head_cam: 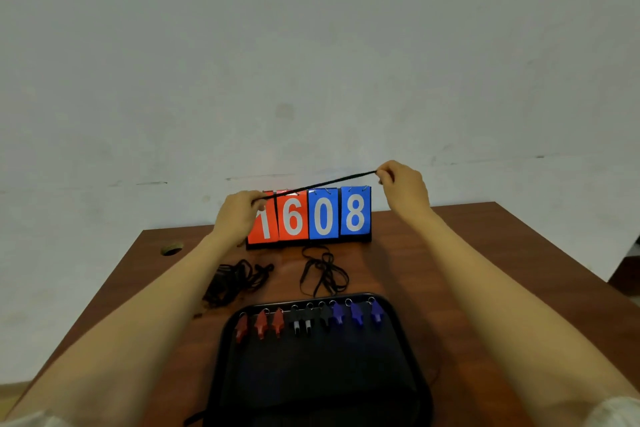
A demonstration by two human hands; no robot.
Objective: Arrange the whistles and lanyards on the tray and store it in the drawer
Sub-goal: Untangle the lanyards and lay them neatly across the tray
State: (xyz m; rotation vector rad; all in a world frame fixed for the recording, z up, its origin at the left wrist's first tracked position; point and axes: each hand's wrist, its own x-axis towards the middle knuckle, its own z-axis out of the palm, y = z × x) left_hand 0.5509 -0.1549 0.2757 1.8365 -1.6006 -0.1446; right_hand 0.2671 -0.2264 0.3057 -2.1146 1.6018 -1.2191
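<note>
Pinching a black lanyard [317, 185] taut between my left hand [237, 215] and right hand [403, 189], I hold it above the table's far edge [450, 210].

Smooth wood-look table [450, 253], glossy scoreboard cards [323, 215], possibly plastic matt black tray [420, 378]

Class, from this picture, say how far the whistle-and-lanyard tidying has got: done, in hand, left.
Done: nine whistles lie in a row on the black tray. In hand: left hand and right hand pinch one lanyard, stretched between them. Left: two lanyard heaps on the table; tray not stored, no drawer in view.
</note>
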